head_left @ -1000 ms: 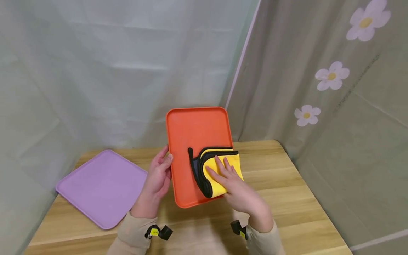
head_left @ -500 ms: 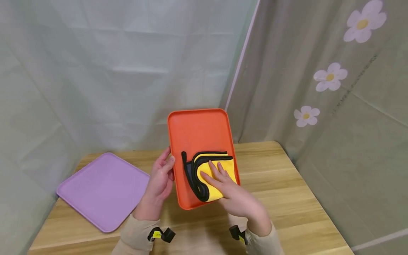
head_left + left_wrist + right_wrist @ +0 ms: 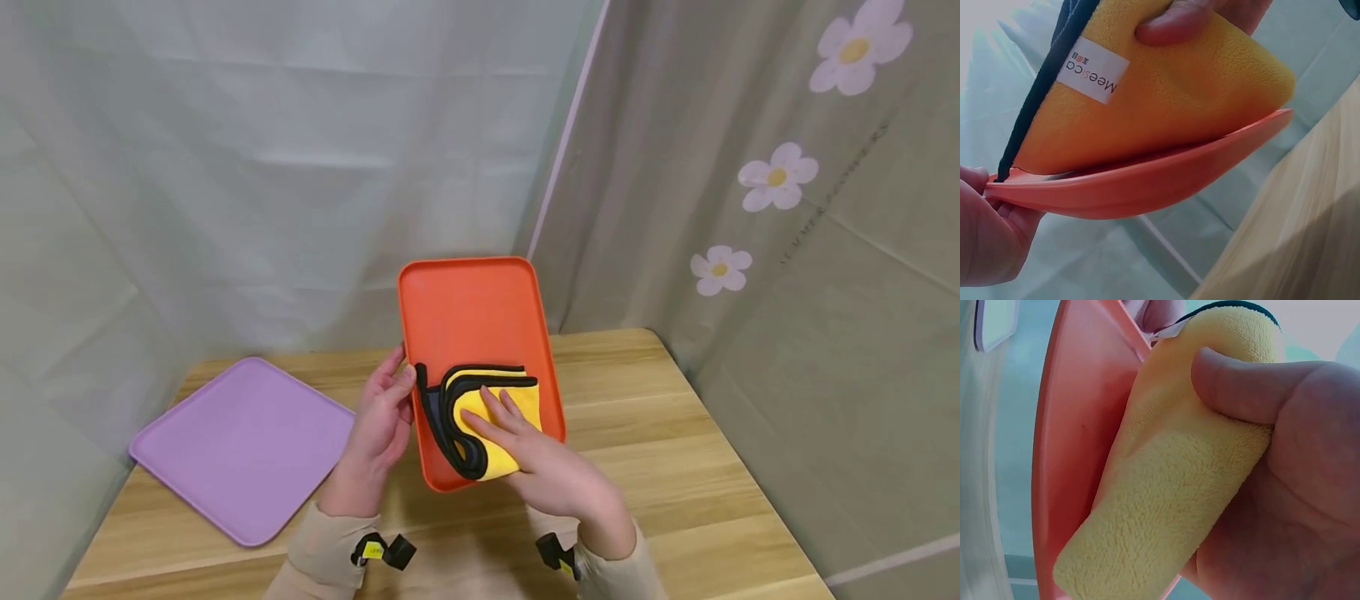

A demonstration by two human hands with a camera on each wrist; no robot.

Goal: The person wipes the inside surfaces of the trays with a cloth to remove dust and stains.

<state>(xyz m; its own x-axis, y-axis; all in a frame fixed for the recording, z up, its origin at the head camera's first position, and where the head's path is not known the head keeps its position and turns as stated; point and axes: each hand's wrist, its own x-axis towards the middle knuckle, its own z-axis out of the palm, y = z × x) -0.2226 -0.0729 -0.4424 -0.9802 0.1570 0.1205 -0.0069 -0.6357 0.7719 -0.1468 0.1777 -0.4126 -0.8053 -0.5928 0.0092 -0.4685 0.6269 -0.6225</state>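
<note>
Gripping one orange tray [image 3: 472,317] by its rim at nine o'clock, the left hand [image 3: 381,425] holds it above the tabletop [image 3: 660,442]. One folded yellow cloth [image 3: 528,404] with black edging lies against the tray's six o'clock end, pinched between thumb and fingers of the right hand [image 3: 536,462]. One purple tray [image 3: 243,450] rests on the tabletop toward eight o'clock; three printed flowers [image 3: 777,177] show on the curtain [image 3: 637,208] toward two.

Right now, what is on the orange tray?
A folded yellow cloth with black edging, held by the right grip. The part of the tray behind it is hidden.
</note>
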